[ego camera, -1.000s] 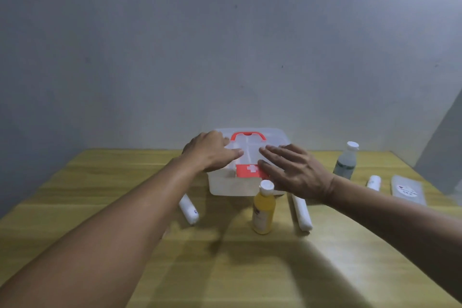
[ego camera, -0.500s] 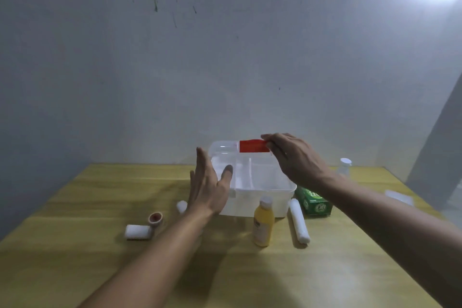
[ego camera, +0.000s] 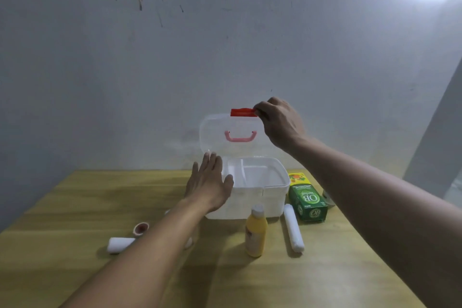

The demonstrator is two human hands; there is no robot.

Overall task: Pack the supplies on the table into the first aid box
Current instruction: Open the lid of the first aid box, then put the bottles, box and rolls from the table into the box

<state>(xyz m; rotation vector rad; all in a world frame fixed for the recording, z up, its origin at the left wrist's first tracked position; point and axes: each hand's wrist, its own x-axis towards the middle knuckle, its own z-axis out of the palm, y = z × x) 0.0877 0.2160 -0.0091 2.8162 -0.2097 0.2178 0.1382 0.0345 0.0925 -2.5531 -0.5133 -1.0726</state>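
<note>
Translucent white plastic first aid box (ego camera: 260, 197) is sitting mid-table, long axis left-right, lid (ego camera: 231, 132) standing upright and opening toward you. Your right hand (ego camera: 280, 122) is pinching the red latch (ego camera: 243, 112); your left hand (ego camera: 208, 182) is resting flat and released against the box's left wall. Nothing visibly packed yet: yellow bottle (ego camera: 255, 232), green carton (ego camera: 308, 201) and white gauze rolls (ego camera: 293, 227) are waiting outside.

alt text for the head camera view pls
A person's right hand holds the clear lid of a white first aid box upright by its red latch, while the left hand rests flat against the box's left side. A yellow bottle, white rolls and a green carton lie on the wooden table.
</note>
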